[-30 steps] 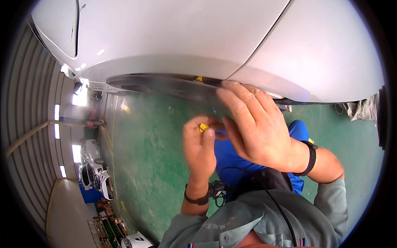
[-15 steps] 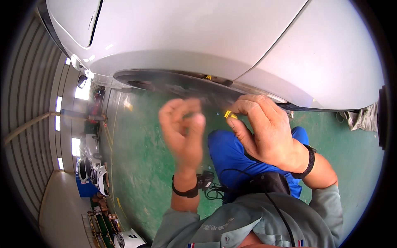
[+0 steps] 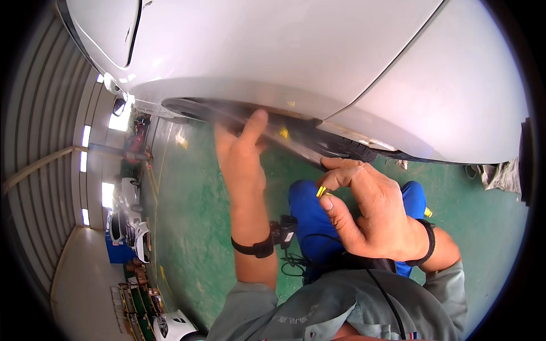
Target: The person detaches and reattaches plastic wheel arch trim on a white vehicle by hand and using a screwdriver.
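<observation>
A long dark wheel arch trim (image 3: 298, 149) hangs partly away from the arch of a white car body (image 3: 256, 51). My left hand (image 3: 243, 156) grips it, thumb upward along its edge and the other fingers hidden behind; motion smears it somewhat. One yellow clip (image 3: 284, 133) shows on the trim, to the right of that hand. Between thumb and forefinger, my right hand (image 3: 375, 213) pinches small yellow clips (image 3: 322, 191). The back of its forefinger is close to the trim's right end; whether they touch I cannot tell.
The tyre (image 3: 341, 146) sits inside the arch, beyond the trim. My knees in blue trousers (image 3: 304, 210) are below my hands, over a green floor (image 3: 193, 227). A yellow piece (image 3: 427, 212) shows beside my right knee. Grey cloth (image 3: 503, 175) hangs at the far right.
My left hand has moved up and forward from free air onto the trim, whose right end now stands lower, away from the car. My right hand has lowered slightly, still pinching the yellow clips.
</observation>
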A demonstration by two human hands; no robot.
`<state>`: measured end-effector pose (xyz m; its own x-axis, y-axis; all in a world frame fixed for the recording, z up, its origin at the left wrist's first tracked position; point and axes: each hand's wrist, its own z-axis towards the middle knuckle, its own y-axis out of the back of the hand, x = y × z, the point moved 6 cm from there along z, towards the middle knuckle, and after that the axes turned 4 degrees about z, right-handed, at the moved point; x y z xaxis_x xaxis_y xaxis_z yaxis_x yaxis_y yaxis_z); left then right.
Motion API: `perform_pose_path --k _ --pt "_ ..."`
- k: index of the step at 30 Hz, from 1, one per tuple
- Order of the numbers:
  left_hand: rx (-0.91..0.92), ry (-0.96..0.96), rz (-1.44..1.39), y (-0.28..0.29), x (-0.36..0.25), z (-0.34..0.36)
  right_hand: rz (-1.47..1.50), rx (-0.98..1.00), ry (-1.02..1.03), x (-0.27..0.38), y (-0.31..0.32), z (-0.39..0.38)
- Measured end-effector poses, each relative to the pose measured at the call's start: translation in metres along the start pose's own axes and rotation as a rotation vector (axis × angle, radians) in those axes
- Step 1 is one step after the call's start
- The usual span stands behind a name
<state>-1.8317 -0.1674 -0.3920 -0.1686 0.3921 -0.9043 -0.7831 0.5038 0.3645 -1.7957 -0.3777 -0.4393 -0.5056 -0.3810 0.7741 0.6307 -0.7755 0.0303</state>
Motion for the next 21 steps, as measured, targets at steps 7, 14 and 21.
perform_pose_path --k 7,14,21 --pt "0.046 -0.052 -0.346 -0.009 0.004 -0.004 0.231 0.016 -0.12 -0.029 0.021 0.026" --pt "0.064 -0.053 -0.442 -0.008 0.013 -0.007 -0.058 -0.075 0.161 -0.009 0.002 0.049" --pt "0.092 0.005 -0.442 -0.005 0.032 -0.007 -0.193 0.075 0.114 -0.004 -0.034 0.087"
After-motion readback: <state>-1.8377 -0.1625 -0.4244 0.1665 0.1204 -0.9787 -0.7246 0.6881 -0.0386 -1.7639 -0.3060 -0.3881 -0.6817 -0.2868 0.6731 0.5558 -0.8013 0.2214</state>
